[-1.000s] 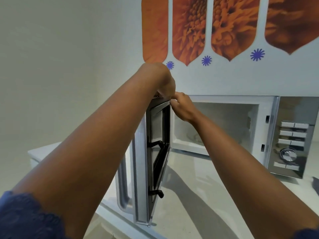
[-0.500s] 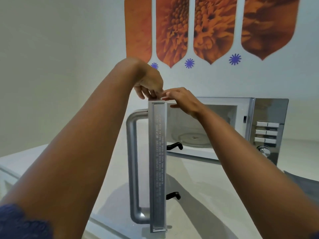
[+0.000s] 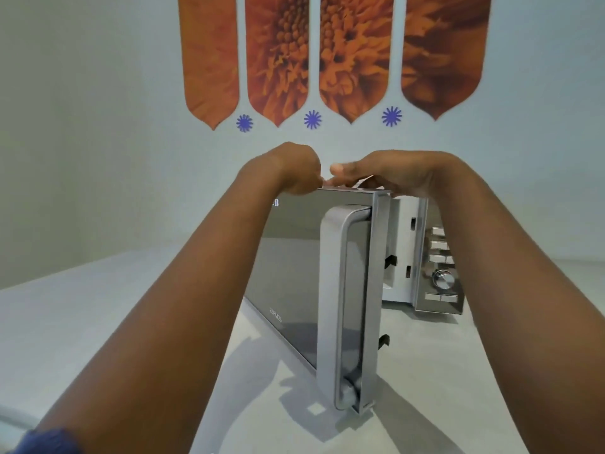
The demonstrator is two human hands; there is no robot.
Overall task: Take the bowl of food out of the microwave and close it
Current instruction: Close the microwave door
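Note:
The silver microwave (image 3: pixel 438 273) stands on a white counter (image 3: pixel 98 322) against the wall. Its mirrored door (image 3: pixel 288 257), with a long grey handle (image 3: pixel 340 306), is partly swung in and hides most of the cavity. My left hand (image 3: pixel 294 173) pinches the door's top edge near the hinge side. My right hand (image 3: pixel 396 173) lies over the top edge near the handle side, fingers curled behind it. No bowl is in view.
The control panel with buttons and a round knob (image 3: pixel 442 278) shows to the right of the door. Orange flower panels (image 3: pixel 353 54) hang on the wall above. The counter's front-left edge (image 3: pixel 19 417) runs at the lower left.
The door has swung from wide open, through edge-on, until its mirrored front faces me. Both hands stayed on its top edge. The cavity is now mostly covered.

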